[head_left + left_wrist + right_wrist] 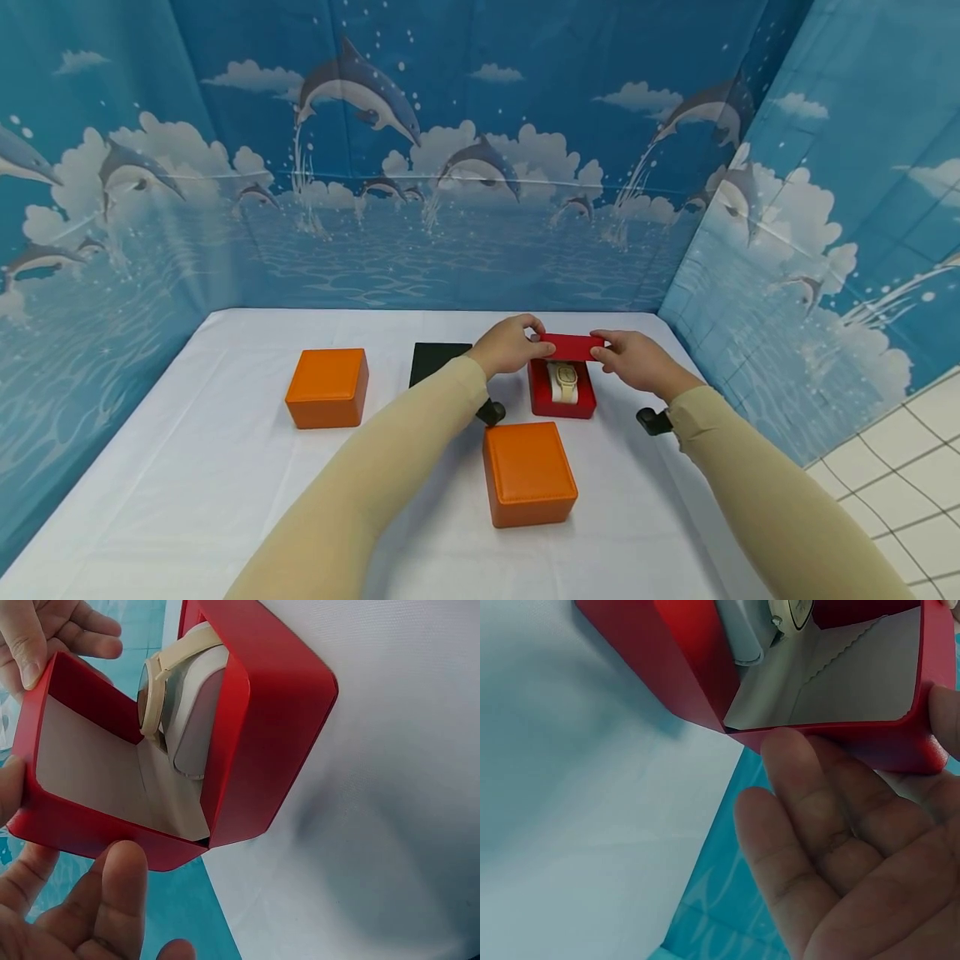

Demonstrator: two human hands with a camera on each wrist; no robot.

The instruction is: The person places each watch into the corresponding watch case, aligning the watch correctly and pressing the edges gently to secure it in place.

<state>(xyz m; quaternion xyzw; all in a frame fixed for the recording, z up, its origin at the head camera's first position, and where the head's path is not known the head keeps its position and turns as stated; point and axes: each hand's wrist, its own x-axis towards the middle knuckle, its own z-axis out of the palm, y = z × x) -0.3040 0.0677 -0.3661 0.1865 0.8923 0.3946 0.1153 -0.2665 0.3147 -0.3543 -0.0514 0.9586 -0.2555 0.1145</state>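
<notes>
A red watch box [562, 411] stands at the back right with its hinged lid [573, 347] raised. Inside, a cream-strapped watch [566, 380] is wrapped round a pale cushion [199, 712]. My left hand [512, 344] pinches the lid's left end, thumb on the rim and fingers along the outside. At the opposite end, my right hand [637, 360] holds the lid the same way. In the right wrist view, two right-hand fingers [802, 780] lie near the hinge side of the lid, whose lining [855, 679] is pale.
One orange box [531, 467] sits in front of the red one, and another orange box [327, 387] is at the left. A dark flat-topped box [435, 360] is partly hidden behind the left forearm. Dolphin-print curtains [450, 250] border the white table [187, 475].
</notes>
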